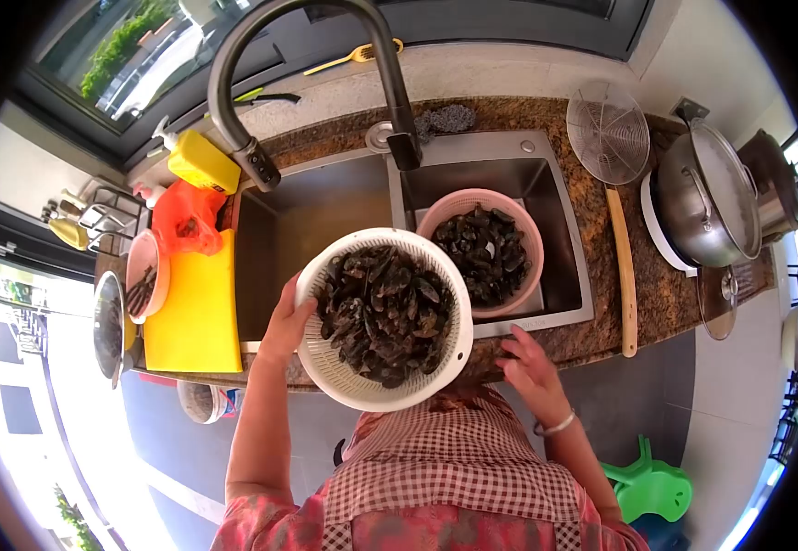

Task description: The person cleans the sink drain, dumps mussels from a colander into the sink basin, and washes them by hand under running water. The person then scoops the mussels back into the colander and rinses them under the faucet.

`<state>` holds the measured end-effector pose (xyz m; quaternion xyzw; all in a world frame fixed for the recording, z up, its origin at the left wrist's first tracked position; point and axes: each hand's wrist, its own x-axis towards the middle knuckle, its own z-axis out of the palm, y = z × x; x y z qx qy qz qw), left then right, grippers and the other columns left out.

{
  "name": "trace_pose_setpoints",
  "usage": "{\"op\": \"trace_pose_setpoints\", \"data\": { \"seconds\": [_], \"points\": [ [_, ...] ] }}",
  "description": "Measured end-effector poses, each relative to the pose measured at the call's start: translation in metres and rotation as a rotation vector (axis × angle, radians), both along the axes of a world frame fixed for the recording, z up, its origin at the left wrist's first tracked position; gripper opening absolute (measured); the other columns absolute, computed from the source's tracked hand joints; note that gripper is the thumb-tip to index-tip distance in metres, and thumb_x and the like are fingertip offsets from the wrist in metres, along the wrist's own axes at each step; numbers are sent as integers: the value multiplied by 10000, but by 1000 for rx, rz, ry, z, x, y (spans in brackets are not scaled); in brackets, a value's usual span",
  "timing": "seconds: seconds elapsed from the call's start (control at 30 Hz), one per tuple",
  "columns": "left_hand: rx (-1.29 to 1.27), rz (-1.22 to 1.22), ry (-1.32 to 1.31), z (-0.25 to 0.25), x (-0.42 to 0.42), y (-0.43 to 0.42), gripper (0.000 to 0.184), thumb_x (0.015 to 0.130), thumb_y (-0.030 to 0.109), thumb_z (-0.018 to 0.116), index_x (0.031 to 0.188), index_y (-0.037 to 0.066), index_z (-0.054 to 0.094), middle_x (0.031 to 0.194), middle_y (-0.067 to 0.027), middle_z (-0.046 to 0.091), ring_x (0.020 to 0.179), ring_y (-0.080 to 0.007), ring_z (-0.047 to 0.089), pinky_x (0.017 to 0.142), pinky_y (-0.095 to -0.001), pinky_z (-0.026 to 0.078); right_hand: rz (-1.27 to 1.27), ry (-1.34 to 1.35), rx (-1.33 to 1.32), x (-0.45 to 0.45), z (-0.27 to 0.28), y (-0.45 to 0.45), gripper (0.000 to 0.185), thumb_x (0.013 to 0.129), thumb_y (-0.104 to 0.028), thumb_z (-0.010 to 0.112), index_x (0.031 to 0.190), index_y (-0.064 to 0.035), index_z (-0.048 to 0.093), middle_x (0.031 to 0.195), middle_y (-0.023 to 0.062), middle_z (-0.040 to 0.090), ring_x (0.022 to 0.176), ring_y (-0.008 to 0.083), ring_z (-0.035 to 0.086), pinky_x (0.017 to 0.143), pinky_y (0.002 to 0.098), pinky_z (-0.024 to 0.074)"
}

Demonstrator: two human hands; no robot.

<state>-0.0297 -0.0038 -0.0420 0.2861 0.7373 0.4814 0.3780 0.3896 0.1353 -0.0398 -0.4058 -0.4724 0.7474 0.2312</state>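
A white colander (461, 303) full of dark mussels (385, 312) is tilted a little over the front of the double sink. My left hand (286, 320) grips its left rim, the thumb over the edge. To the right of the colander, my right hand (527, 365) is apart from it, fingers spread and holding nothing, close to the sink's front edge. In the right basin (559, 248) stands a pink colander (533, 241) with more mussels (481, 253). Part of this pink colander is hidden behind the white one.
A curved faucet (220, 87) rises over the left basin (316, 202). To the left lie a yellow cloth (192, 312), an orange plastic bag (178, 225) and a yellow bottle (204, 163). On the right are a long-handled wire skimmer (621, 266) and a steel pot (702, 197).
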Motion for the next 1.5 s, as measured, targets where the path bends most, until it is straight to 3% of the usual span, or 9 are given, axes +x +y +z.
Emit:
{"op": "trace_pose_setpoints", "data": {
  "seconds": [0.23, 0.37, 0.4, 0.53, 0.63, 0.73, 1.0, 1.13, 1.5],
  "points": [
    [122, -12, -277, -4, -18, -11, 590, 1043, 288, 559, 1538, 20, 381, 1430, -156, 525, 1359, -219, 440, 1160, -324, 303, 66, -154, -310, -101, -2, -14, 441, 869, -147, 693, 1261, 29, 591, 1067, 117, 667, 924, 206, 669, 754, 341, 577],
    [88, 92, 5, -21, -53, -29, 511, 1000, 225, 662, 1429, -12, 520, 1149, -106, 687, 1036, -150, 653, 914, -284, 519, -155, -118, -289, -112, -2, -31, 335, 810, -57, 642, 1133, 33, 627, 929, 71, 658, 787, 186, 641, 653, 313, 531],
    [82, 138, 153, -25, -64, -37, 389, 979, 156, 681, 1309, -34, 605, 901, -47, 706, 780, -115, 678, 716, -252, 548, -192, -108, -298, -113, -5, -37, 348, 801, -61, 648, 1135, 37, 626, 935, 73, 660, 793, 185, 644, 666, 300, 528],
    [-19, 190, -163, -34, -93, -54, 207, 985, 139, 664, 1010, -63, 695, 788, -39, 689, 672, -149, 673, 629, -273, 542, -255, -112, -243, -117, -8, -49, 361, 800, -81, 647, 1140, 37, 627, 942, 80, 663, 800, 190, 643, 680, 301, 521],
    [-34, 185, -33, -22, -93, -48, 166, 959, 138, 695, 933, -26, 707, 813, -60, 702, 673, -172, 682, 620, -277, 540, -301, -115, -212, -121, -9, -51, 370, 797, -104, 647, 1137, 42, 629, 946, 84, 666, 799, 193, 642, 678, 305, 515],
    [319, -75, 634, 40, -56, -35, 175, 916, 168, 738, 869, 1, 715, 825, -75, 685, 655, -193, 638, 594, -300, 522, -371, -188, -194, -125, -8, -55, 347, 788, -132, 648, 1080, 56, 640, 901, 83, 664, 749, 189, 634, 624, 301, 493],
    [324, -645, 980, 28, -1, 20, 259, 870, 222, 755, 1079, 75, 713, 874, -97, 632, 809, -301, 669, 681, -403, 555, -345, -248, -137, -125, -10, -54, 295, 786, -159, 647, 998, 46, 655, 795, 66, 642, 603, 157, 588, 510, 275, 442],
    [202, -662, 918, 33, -1, 20, 271, 939, 251, 688, 1139, 70, 709, 881, -115, 623, 816, -324, 659, 721, -427, 558, -290, -286, -168, -120, -8, -54, 362, 790, -155, 646, 1100, 32, 650, 890, 57, 645, 730, 163, 601, 616, 291, 483],
    [211, -547, 803, 41, 2, 12, 361, 943, 173, 676, 1275, 34, 648, 881, -154, 638, 780, -364, 642, 715, -436, 534, -252, -321, -123, -122, 0, -55, 306, 809, -206, 647, 1003, 30, 664, 828, 68, 650, 673, 150, 597, 564, 296, 484]
  ]
}}
